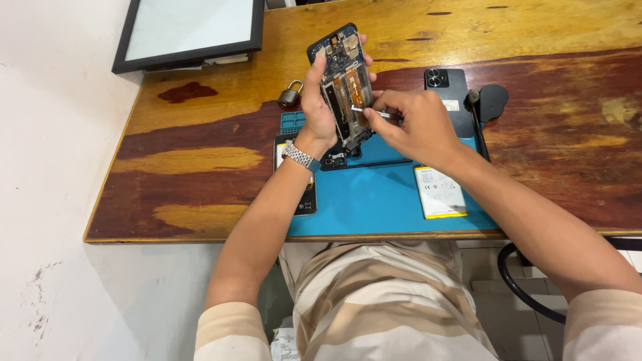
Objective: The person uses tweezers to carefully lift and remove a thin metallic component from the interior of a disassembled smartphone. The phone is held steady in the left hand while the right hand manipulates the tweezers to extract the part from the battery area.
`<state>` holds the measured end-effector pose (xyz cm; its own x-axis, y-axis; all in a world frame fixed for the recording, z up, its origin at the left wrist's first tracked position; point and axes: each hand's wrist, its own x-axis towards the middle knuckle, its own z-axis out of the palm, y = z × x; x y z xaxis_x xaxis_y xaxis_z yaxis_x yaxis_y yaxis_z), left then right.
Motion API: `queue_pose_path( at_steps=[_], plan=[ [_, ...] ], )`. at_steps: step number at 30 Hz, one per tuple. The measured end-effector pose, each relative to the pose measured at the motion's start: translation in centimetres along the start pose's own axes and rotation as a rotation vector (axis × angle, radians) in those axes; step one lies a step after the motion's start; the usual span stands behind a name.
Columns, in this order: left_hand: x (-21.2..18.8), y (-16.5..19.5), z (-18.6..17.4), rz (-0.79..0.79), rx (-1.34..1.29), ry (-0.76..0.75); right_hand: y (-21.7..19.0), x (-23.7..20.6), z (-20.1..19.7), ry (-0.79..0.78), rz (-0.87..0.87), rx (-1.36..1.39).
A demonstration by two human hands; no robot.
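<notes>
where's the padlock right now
In the head view the padlock sits on the wooden table, just past the blue mat's far-left corner and left of the left hand holding the opened phone.

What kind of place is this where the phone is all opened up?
It looks like a small phone repair bench. The left hand holds an opened phone with bare circuit boards, the right hand works on it with thin metal tweezers, and a white flat battery lies on a blue rubber work mat.
</notes>
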<state>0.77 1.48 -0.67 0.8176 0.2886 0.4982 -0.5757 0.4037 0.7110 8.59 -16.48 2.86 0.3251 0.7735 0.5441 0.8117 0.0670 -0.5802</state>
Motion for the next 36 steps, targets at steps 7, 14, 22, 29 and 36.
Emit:
queue_pose_path(
  at_steps=[7,14,22,29,36],
  plan=[
    [0.2,0.5,-0.4,0.021,-0.058,-0.032,-0.2,0.1,0.1,-0.003,0.101,-0.144],
    [0.0,0.8,0.1,0.033,-0.073,-0.026,-0.2,0.0,0.2,-0.019,0.105,-0.163],
    [-0.4,0.2,0.6,0.006,-0.061,-0.021,-0.2,-0.2,0.3,-0.006,0.08,-0.151],
    [-0.2,-0.2,0.0,-0.016,-0.074,-0.03,-0.2,-0.1,0.3,-0.014,0.078,-0.164],
    [-0.1,-0.3,-0.1,-0.018,-0.11,-0.049,-0.3,0.0,0.2,-0.026,0.09,-0.174]
  ],
)
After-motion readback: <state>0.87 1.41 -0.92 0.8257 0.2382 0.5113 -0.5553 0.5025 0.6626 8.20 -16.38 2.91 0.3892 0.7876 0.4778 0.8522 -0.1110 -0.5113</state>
